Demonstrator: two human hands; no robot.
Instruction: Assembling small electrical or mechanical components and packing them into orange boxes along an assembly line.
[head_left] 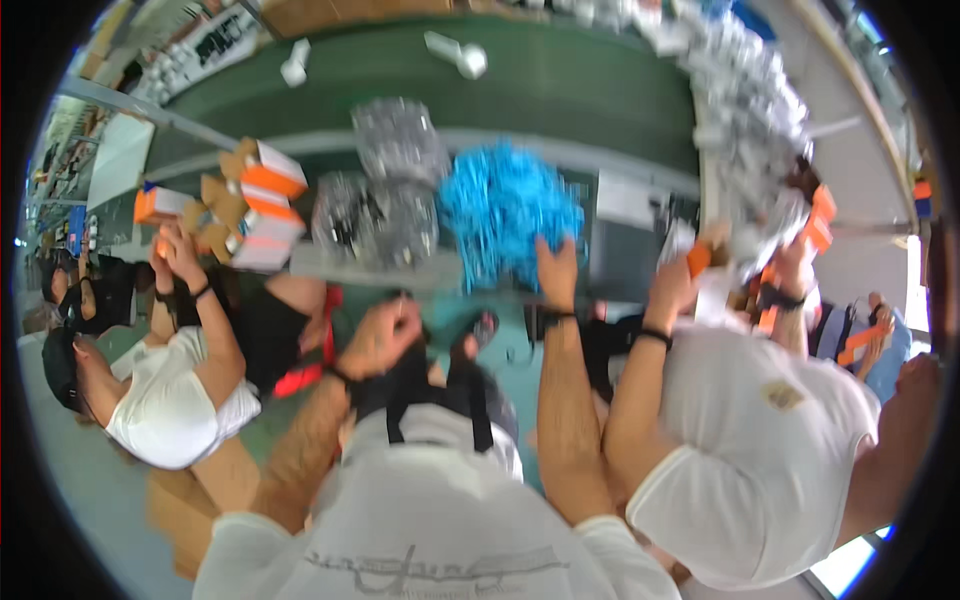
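Spotter: Take the blue heap of strands [510, 215] as our landmark. What have you got, starting on the left?

Operator: Well to the left of the heap I see a co-worker's hands [183, 257], near some orange-and-white boxes [272, 185]. Between those boxes and the heap sit clear plastic bags [385, 220], bunched up just beside the heap's left side.

Spotter: And the left grip?

Operator: I find the left grip [385, 335] nearer the wearer than the heap and off to its left, by the near edge of the counter [425, 272]. The fingers are half curled; with this blur I can't tell whether they hold anything.

Spotter: How does the heap lie?

Operator: On the counter, right of the bags. It's a loose tangle, so I can't give it one long axis.

Spotter: Which hand is nearer to it?

Operator: The right grip [557, 270], clearly. It's at the heap's near right edge, seemingly touching, so from there the heap lies ahead and to the left. I judge that relation the key one. Thumb and fingers look slightly parted; whether a strand is pinched, I can't tell.

Spotter: Right of the heap?

Operator: A dark flat panel [618, 265] just beside it, then another co-worker's hand [672, 292] with an orange item [698, 261].
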